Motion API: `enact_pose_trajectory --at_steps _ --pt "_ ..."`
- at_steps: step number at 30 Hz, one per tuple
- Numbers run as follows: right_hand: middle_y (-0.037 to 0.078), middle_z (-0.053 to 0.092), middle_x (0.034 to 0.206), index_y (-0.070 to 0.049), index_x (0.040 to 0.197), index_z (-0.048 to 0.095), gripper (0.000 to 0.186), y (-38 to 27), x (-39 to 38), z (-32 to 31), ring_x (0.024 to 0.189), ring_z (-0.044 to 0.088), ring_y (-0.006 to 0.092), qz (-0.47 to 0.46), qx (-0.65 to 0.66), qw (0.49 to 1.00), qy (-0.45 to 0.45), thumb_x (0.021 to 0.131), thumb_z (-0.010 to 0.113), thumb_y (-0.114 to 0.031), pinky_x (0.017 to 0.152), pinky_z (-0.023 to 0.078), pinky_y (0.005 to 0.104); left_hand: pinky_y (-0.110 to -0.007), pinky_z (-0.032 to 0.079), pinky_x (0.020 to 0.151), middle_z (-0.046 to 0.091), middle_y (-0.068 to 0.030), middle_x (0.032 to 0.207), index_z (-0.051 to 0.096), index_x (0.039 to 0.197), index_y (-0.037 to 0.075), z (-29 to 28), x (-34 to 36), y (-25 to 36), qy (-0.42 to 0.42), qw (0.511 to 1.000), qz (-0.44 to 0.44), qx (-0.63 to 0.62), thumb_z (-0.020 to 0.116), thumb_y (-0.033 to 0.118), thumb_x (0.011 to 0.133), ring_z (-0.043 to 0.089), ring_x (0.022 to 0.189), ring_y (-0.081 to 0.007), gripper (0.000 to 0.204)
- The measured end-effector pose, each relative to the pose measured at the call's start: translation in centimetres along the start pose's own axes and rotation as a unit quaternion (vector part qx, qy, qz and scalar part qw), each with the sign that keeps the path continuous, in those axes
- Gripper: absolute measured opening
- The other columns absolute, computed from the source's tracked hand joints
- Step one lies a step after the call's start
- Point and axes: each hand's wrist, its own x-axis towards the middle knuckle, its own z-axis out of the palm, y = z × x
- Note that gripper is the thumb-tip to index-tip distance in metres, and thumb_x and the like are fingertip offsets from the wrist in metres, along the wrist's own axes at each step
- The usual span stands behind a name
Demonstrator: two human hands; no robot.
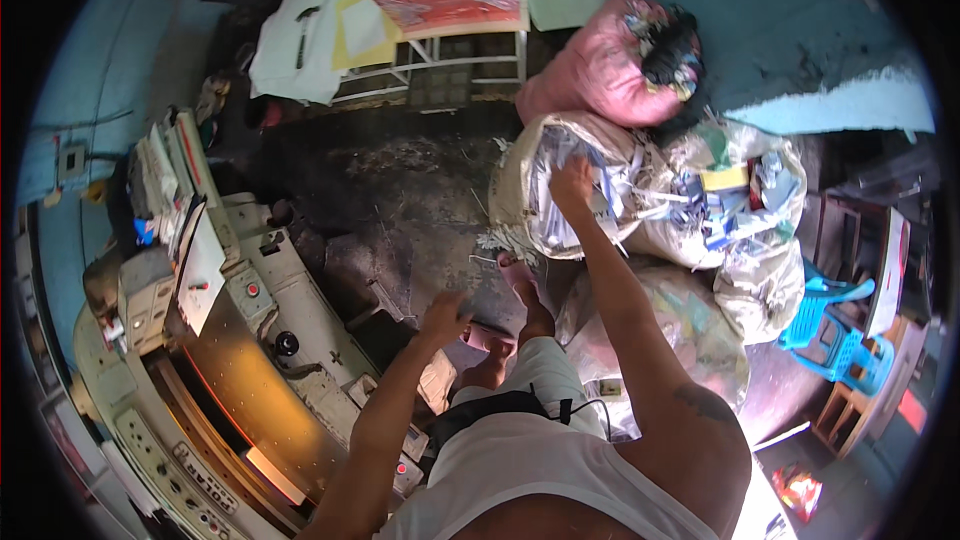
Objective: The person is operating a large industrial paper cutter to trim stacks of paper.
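Right hand (pixel 572 183) reaching fwd into clear plastic sack of shredded paper scraps (pixel 640 202) on dark floor (pixel 400 190), fingers pressed on scraps, grip can't tell, left hand (pixel 443 317) spread loose, holding nothing, above cream metal cutting machine (pixel 240 360), pink stuffed sack (pixel 600 70) just behind.

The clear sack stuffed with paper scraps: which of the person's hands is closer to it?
The right hand. It reaches into the top of the clear sack, touching the paper scraps. The left hand hangs lower, over the dark floor, apart from the sack.
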Motion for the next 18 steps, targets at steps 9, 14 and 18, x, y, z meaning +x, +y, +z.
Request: enact_pose_trajectory --at_steps 9,14,18 --pt "0.019 0.061 0.093 -0.002 0.082 0.059 0.016 1.3 -10.1 -8.5 0.084 0.062 0.0421 -0.062 0.123 0.986 -0.090 0.085 0.067 -0.016 0.073 0.049 0.0533 -0.047 0.050 0.097 0.062 -0.0213 0.123 0.063 0.127 0.012 0.2 -26.9 -5.1 0.112 0.951 -0.285 -0.049 0.070 0.034 0.086 0.059 0.116 -0.0405 0.046" --pt "0.017 0.058 0.091 -0.004 0.090 0.057 0.012 -5.6 -9.1 -10.7 0.087 0.058 0.0411 -0.218 0.173 0.957 -0.078 0.082 0.064 -0.009 0.074 0.048 0.0520 -0.046 0.048 0.100 0.061 -0.0220 0.125 0.058 0.130 0.007 2.8 -30.9 -3.0 0.194 0.891 -0.384 -0.143 0.072 0.028 0.085 0.057 0.118 -0.0419 0.052" --pt "0.017 0.059 0.097 -0.006 0.103 0.061 0.019 -16.0 -7.9 -10.9 0.092 0.058 0.0394 -0.275 0.258 0.904 -0.203 0.084 0.062 -0.007 0.079 0.049 0.0484 -0.044 0.046 0.102 0.061 -0.0213 0.125 0.059 0.130 0.010 4.4 -30.9 -0.9 0.272 0.895 -0.302 -0.186 0.069 0.019 0.085 0.056 0.119 -0.0400 0.047"
